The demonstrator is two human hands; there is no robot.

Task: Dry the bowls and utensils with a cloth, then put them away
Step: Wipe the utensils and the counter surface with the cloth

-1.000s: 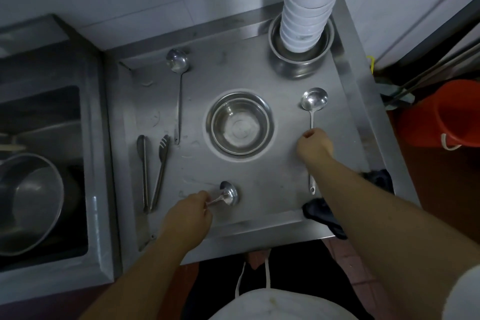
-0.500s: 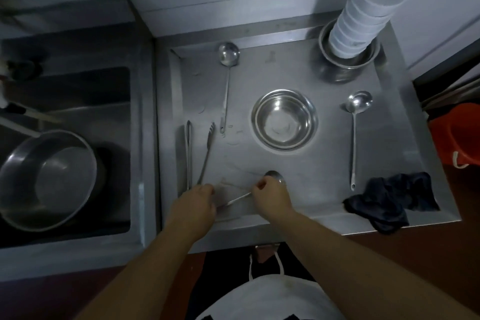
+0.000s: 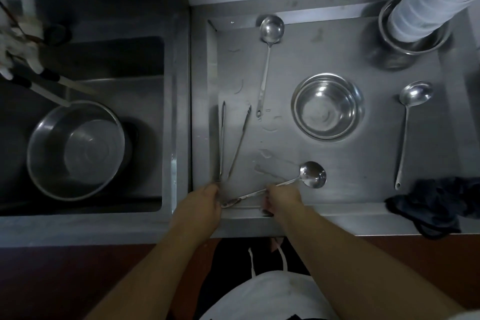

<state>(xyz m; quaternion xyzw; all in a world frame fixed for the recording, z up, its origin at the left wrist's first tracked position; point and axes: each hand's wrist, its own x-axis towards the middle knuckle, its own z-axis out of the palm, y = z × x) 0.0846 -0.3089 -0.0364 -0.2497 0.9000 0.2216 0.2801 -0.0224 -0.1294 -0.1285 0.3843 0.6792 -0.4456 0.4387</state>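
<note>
Item, ladle (image 3: 310,175) at the counter's (image 3: 363,163) front edge: your left hand (image 3: 200,205) and right hand (image 3: 281,196) both pinch its handle, drying apparently not begun, so next you likely need the dark cloth (image 3: 431,202) lying far right.

We've got both arms stretched forward, close together. Left hand (image 3: 198,206) curled, fingers bent inward. Right hand (image 3: 281,199) curled too, knuckles up.

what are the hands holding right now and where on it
Both hold the same ladle by its handle: the left hand grips the handle's end, the right hand pinches it partway along. The ladle's bowl rests on the counter.
</note>
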